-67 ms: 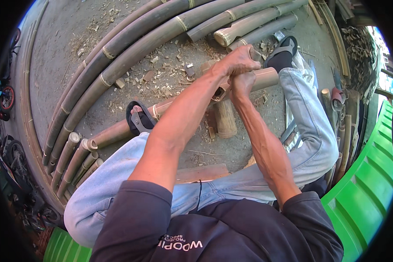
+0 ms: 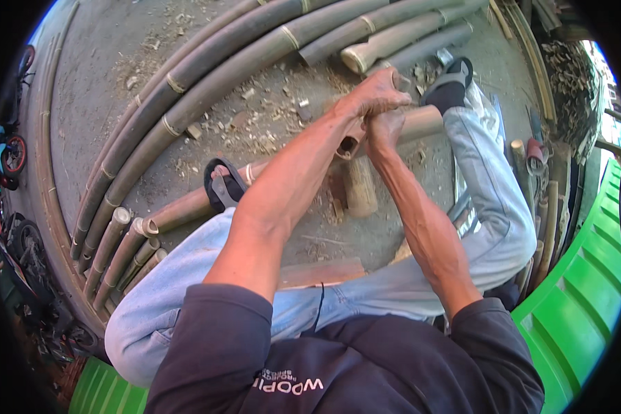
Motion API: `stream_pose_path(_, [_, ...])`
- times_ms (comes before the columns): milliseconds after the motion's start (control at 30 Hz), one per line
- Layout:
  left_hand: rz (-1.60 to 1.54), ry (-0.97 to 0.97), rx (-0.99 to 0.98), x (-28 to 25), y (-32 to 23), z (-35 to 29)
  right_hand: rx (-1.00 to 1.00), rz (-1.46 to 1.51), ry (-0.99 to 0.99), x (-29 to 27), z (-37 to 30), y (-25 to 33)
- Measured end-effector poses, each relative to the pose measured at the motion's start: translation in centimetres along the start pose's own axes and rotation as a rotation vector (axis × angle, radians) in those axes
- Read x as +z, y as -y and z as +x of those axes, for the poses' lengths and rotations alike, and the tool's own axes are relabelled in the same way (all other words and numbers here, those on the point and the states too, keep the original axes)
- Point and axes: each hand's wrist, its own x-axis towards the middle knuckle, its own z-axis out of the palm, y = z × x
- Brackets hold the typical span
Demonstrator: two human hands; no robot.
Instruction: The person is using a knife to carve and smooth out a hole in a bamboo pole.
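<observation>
Only a little has moved: the ground and the bamboo poles [image 2: 214,74] sit slightly farther right in my view, while my fists stay together in almost the same spot. My left hand [image 2: 381,91] is curled closed just above my right hand [image 2: 385,131], which is also closed, against the bamboo tube [image 2: 421,124]; I cannot tell what lies inside either grip. The tube runs between my feet, near the top of a short stump [image 2: 361,193], with a dark hollow opening just left of my right fist. A bamboo length [image 2: 179,212] passes by my left sandal [image 2: 221,183]; my forearm hides the stretch between, so I cannot tell whether it joins the tube. Pale chips [image 2: 259,141] litter the ground beyond.
</observation>
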Motion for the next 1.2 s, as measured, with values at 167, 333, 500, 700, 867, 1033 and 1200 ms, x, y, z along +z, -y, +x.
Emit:
stream_pose_path(167, [0.026, -0.509, -0.219, -3.7, -0.5, -2.4, 0.365, 0.168, 0.404, 3.8, 0.7, 3.3])
stream_pose_path(333, [-0.182, -1.189, -0.207, -3.9, 3.4, -10.1, 0.101, -0.291, 1.016, 7.0, -0.4, 3.2])
stream_pose_path(500, [-0.253, -1.471, -0.299, -0.6, 5.1, -14.9, -0.319, -0.725, 1.388, 7.4, -2.2, 2.0])
stream_pose_path(700, [-0.218, -1.064, -0.103, 1.7, 1.1, -17.1, -0.062, -0.474, 0.871, 4.6, 0.3, 6.4])
stream_pose_path(867, [0.693, -0.590, 0.128, 6.5, 4.9, -19.5, -0.186, -0.218, 0.569, -1.2, 2.3, 11.5])
stream_pose_path(1033, [0.851, -0.531, 0.080, 6.7, 7.6, -19.7, -0.122, -0.583, 0.591, -6.0, -0.8, 16.8])
stream_pose_path(1200, [0.713, -0.548, 0.102, 6.9, 7.1, -20.1, -0.025, 0.155, 0.813, -10.0, -2.2, 14.1])
